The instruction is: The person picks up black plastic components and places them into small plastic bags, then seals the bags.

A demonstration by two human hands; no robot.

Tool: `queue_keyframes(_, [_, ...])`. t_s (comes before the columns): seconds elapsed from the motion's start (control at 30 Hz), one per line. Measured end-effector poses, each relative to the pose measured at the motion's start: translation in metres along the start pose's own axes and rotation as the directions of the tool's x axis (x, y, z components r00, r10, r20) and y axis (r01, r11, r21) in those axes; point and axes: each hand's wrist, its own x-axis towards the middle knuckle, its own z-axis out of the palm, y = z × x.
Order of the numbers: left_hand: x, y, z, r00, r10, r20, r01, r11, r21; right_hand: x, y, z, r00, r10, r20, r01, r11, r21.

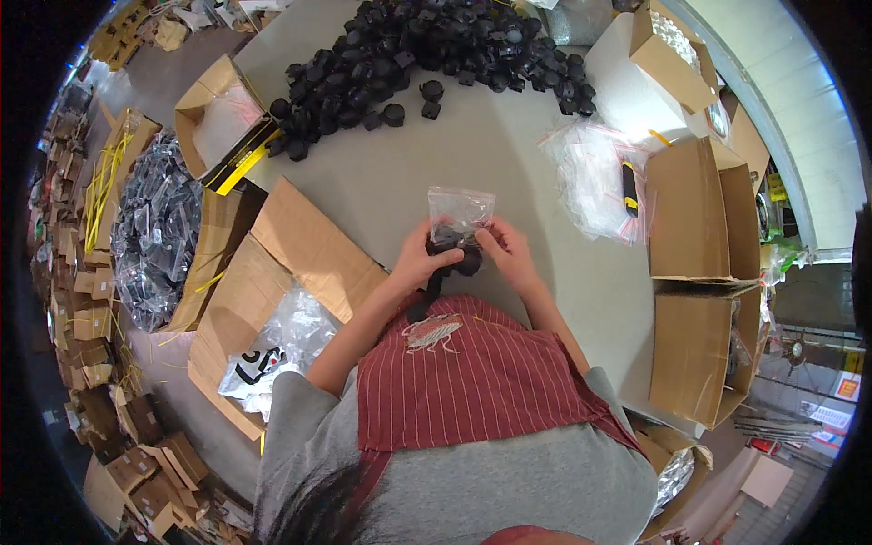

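Observation:
In front of my apron, a small clear zip bag (462, 205) is held up between my two hands. A black plastic part (469, 262) sits at its lower end; whether it is wholly inside the bag I cannot tell. My left hand (418, 261) is closed round the part and the bag's left side, thumb across the black plastic. My right hand (510, 253) pinches the bag's right side between thumb and fingers. Beyond them, a large heap of similar black parts (363, 77) covers the far side of the grey table (400, 173).
Loose clear bags (581, 182) lie at the right with a black-and-yellow utility knife (629, 189) on them. Open cardboard boxes (690, 213) line the right edge. Left of me, an open carton (232, 331) holds plastic wrap, and another box holds many bagged black items (156, 232).

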Motion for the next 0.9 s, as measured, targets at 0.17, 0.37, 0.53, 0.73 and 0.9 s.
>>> queue_keyframes(0.17, [-0.002,0.001,-0.003,1.0,-0.004,0.0,0.004,0.999,-0.033,-0.005,0.004,0.007,0.998,-0.056,0.028,0.057,0.998,-0.023])
queue_keyframes(0.37, [-0.007,-0.001,-0.001,0.989,-0.071,0.131,0.082,0.993,-0.08,-0.007,0.002,0.006,0.999,-0.045,0.016,0.046,0.998,-0.041])
queue_keyframes(0.53, [-0.01,0.0,0.007,0.993,-0.057,0.108,0.076,0.98,-0.183,-0.003,0.032,0.006,0.981,0.081,-0.174,-0.056,0.988,0.145])
queue_keyframes(0.73, [-0.005,-0.004,0.006,0.992,-0.022,0.125,0.044,0.983,-0.178,-0.003,0.028,0.01,0.951,0.031,-0.308,-0.008,0.997,0.076])
queue_keyframes(0.9, [-0.001,-0.01,0.001,0.995,-0.072,0.072,0.069,0.997,0.036,-0.002,0.011,0.01,0.989,-0.073,-0.126,0.091,0.986,0.138])
